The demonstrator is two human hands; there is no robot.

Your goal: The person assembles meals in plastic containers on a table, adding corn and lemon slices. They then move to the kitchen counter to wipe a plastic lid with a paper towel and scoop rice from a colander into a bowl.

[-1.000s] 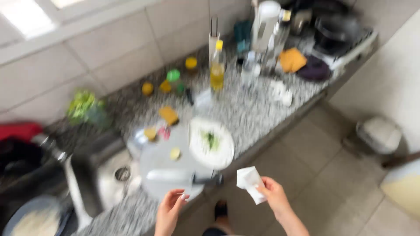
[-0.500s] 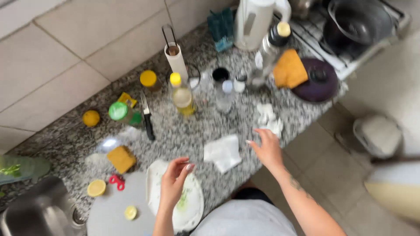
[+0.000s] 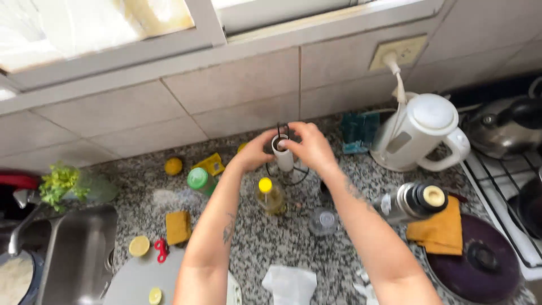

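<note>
We gripped the paper towel roll (image 3: 283, 155) on its wire holder (image 3: 289, 176) with our left hand (image 3: 255, 151) and right hand (image 3: 309, 147), fingers clenched round it, behind the oil bottle (image 3: 270, 195) on the bench (image 3: 271, 248).

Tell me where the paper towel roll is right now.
In the head view, the paper towel roll stands upright in a black wire holder near the tiled back wall, between both hands, just behind the yellow-capped oil bottle.

Both my arms reach toward the back edge of the tabletop. My left hand (image 3: 257, 152) and right hand (image 3: 309, 146) meet there, fingers curled inward, palms facing each other.
</note>
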